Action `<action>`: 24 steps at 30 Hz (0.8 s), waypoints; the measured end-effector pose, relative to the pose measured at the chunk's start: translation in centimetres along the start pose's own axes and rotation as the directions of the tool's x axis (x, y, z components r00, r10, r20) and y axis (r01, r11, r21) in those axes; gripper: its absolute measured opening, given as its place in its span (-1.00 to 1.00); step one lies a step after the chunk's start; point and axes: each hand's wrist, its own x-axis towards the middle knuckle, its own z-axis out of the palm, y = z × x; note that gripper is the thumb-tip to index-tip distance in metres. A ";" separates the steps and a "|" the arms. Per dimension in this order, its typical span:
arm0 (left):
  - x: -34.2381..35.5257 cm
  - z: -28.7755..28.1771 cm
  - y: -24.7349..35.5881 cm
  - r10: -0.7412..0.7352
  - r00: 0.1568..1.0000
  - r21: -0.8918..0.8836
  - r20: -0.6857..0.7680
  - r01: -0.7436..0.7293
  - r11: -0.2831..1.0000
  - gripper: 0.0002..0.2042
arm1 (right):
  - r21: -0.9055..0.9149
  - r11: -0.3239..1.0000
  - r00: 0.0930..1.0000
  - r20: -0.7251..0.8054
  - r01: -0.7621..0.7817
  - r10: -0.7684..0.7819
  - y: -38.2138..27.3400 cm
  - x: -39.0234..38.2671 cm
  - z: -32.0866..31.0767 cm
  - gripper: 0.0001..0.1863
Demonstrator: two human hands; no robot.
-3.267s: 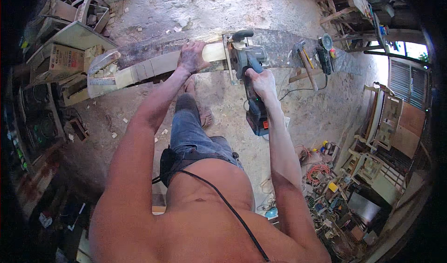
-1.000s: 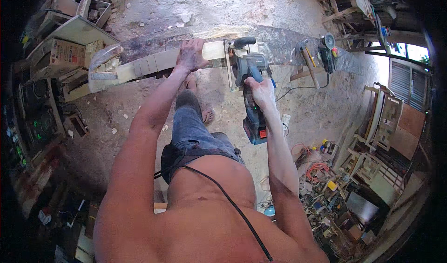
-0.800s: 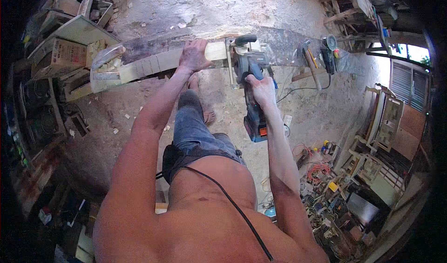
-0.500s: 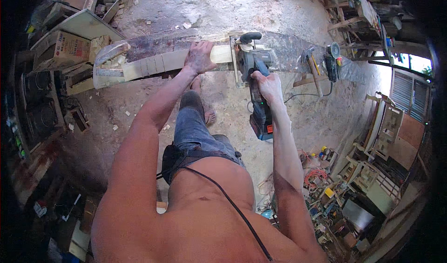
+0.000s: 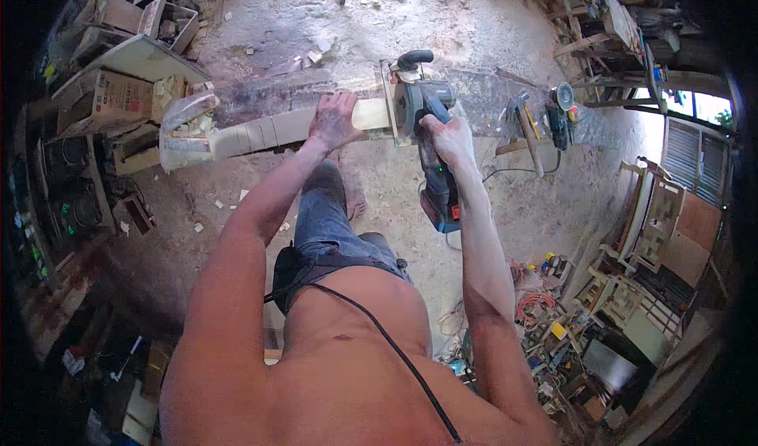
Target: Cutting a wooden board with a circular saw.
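Observation:
A long pale wooden board (image 5: 268, 130), marked with several cross lines, lies along a low workbench (image 5: 260, 96). My left hand (image 5: 335, 121) presses down on the board with its fingers curled over the far edge. Just to the right, my right hand (image 5: 448, 140) is closed around the rear handle of a cordless circular saw (image 5: 430, 164). The saw's flat base plate (image 5: 390, 91) sits across the board, a short stretch from my left fingers. Its blade is hidden beneath the body, so I cannot tell whether it touches the wood.
Toward the bench's right end lie a hammer (image 5: 530, 134) and a corded angle grinder (image 5: 562, 114). Wood scraps (image 5: 314, 56) litter the floor. A cardboard box (image 5: 118, 99) stands at the left, and tools with an orange cable coil (image 5: 535, 308) clutter the lower right.
The saw and my right hand have shifted slightly left, and the saw is turned a little. My left hand stays on the board. The whole view has moved slightly.

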 end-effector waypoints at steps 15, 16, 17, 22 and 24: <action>10.4 -2.0 -7.2 -0.099 0.672 -0.293 0.734 0.444 0.847 -0.15 | 0.180 0.978 0.943 -0.294 -0.103 0.153 2.7 -9.5 -12.6 -0.64; 10.6 -0.7 -8.6 -0.107 0.611 -0.282 0.784 0.505 0.816 -0.16 | 0.139 0.978 0.921 -0.338 -0.156 0.194 4.6 -10.2 -11.9 -0.63; 10.9 0.4 -9.4 -0.110 0.546 -0.266 0.830 0.562 0.783 -0.15 | 0.148 0.976 0.917 -0.345 -0.158 0.200 6.5 -11.1 -11.6 -0.63; 10.3 2.4 -11.0 -0.113 0.649 -0.240 0.753 0.430 0.871 -0.08 | 0.539 0.789 0.888 -0.152 -0.294 0.434 14.7 -16.8 -8.8 -0.59; 10.1 1.8 -11.2 -0.119 0.700 -0.217 0.704 0.372 0.903 -0.03 | 0.530 0.781 0.878 -0.131 -0.331 0.461 16.8 -18.3 -7.7 -0.63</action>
